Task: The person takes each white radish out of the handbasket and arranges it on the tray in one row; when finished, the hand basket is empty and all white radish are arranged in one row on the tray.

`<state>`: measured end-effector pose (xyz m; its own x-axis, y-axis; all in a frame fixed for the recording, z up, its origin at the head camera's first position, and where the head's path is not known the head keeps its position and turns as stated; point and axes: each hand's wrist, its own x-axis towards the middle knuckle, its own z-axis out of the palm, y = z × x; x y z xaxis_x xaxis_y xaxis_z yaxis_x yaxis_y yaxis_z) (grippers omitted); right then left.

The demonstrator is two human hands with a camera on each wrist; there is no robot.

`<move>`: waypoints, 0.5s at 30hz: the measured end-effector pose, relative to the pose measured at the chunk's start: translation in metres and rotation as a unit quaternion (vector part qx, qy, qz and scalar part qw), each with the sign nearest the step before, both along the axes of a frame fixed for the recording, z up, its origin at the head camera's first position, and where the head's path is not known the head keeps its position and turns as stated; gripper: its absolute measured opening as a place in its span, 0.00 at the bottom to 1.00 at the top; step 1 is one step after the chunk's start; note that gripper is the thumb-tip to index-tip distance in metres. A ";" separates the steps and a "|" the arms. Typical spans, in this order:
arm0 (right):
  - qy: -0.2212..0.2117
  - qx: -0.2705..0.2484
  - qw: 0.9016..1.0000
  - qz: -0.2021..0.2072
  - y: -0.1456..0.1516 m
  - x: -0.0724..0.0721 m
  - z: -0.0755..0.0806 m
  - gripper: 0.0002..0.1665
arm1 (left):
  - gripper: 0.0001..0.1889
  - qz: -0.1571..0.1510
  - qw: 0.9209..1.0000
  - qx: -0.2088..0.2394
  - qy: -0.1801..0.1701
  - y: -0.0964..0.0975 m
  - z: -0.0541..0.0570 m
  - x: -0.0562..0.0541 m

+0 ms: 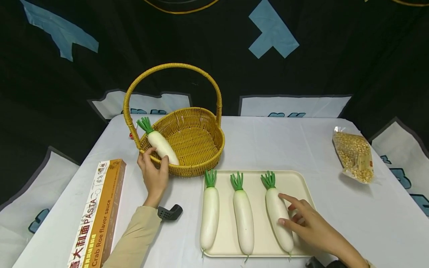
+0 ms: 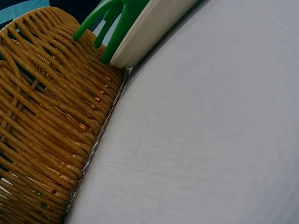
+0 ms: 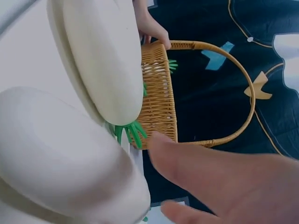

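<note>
My left hand grips the near left rim of a woven wicker basket with a tall arched handle. Inside the basket a white radish leans against the left side, green stems up over the rim. Three more white radishes lie side by side on a cream tray: a left one, a middle one and a right one. Over the right radish hovers my right hand, thumb and forefinger apart, fingertips overlapping its right side. In the left wrist view the hand itself is out of sight.
A long pasta box lies at the left of the white-clothed table. At the far right sits a clear bag of yellow kernels. A dark curtain hangs behind the table. Something small and red shows beside the basket.
</note>
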<state>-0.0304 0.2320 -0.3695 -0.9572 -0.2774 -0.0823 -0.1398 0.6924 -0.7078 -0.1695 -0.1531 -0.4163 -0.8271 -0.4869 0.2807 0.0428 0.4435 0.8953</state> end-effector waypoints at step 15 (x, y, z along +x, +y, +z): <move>-0.056 -0.182 0.982 -0.004 -0.020 -0.073 0.025 0.26 | 0.23 0.001 1.000 0.001 0.011 0.002 0.001 0.000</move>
<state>-0.1037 0.2123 -0.3449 -0.9502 -0.3000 -0.0844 -0.0418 0.3912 -0.9193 -0.1692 -0.1515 -0.4153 -0.8200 -0.4886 0.2981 0.0622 0.4417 0.8950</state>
